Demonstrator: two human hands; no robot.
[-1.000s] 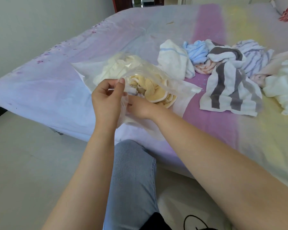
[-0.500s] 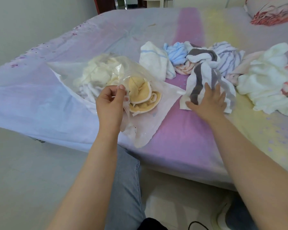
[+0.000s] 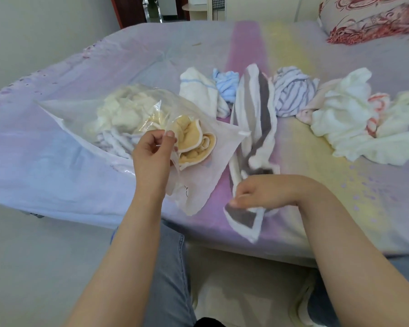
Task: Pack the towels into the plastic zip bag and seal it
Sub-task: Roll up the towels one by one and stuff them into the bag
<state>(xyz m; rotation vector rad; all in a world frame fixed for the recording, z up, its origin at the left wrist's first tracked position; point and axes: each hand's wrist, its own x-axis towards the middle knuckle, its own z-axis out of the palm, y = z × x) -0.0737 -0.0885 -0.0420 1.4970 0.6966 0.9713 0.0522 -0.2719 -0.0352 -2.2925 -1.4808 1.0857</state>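
Left hand [image 3: 155, 153]: pinches the top lip of the zip bag [image 3: 64, 112], lifting its mouth.
Right hand [image 3: 257, 194]: fingers curled round the grey-striped towel [image 3: 255, 107], which trails over the edge of the bed [image 3: 57, 166].
Bag: lies on the bed and holds a yellow towel [image 3: 195, 143] and some pale ones.
Loose towels: a heap [image 3: 354, 119] to the right.
Doing it well: bunch the long towel into a wad, hold the mouth wide, and push it deep so the zip strip stays clear.
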